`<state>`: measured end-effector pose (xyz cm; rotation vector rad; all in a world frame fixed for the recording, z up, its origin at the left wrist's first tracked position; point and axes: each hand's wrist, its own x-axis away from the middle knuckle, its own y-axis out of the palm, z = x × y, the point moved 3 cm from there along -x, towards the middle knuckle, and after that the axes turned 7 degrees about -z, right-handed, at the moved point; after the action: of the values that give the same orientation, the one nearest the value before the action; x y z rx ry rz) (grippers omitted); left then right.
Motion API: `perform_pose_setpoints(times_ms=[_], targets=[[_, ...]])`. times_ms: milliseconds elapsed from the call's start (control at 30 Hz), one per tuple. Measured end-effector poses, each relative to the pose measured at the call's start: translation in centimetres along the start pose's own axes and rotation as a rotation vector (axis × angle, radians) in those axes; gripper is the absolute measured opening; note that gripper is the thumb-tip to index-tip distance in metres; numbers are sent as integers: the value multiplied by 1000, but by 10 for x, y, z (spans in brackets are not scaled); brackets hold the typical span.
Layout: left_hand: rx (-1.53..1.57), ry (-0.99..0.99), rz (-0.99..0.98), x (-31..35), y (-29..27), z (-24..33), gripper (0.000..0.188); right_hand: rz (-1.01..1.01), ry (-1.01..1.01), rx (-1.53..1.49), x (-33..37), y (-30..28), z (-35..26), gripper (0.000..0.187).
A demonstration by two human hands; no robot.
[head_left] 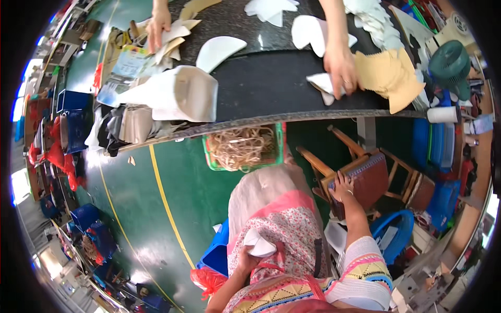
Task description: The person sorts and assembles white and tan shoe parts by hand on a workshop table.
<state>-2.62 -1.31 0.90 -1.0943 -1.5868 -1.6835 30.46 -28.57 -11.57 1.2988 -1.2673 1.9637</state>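
Fingers of the left hand (245, 256) clutch soft white cloth (259, 244), the right hand (342, 189) touching a wooden chair (365, 177)

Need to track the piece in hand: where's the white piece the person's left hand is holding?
In the head view, low and centre: the white piece sits in the left hand on the person's lap, against the floral apron, right of the blue bin.

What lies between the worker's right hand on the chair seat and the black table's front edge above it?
In the head view, between the right hand and the black table edge: only the wooden chair's slanted back rails over bare green floor.
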Motion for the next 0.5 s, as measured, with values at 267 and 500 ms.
perform_pose_setpoints(times_ms=[267,500], targets=[[-63,-163,32,-12,9,3,60,31,-36,-11,-9,29,21,72],[-94,-28,25,-27,43,24,61,-119,-71,20,-3,-4,14,78]])
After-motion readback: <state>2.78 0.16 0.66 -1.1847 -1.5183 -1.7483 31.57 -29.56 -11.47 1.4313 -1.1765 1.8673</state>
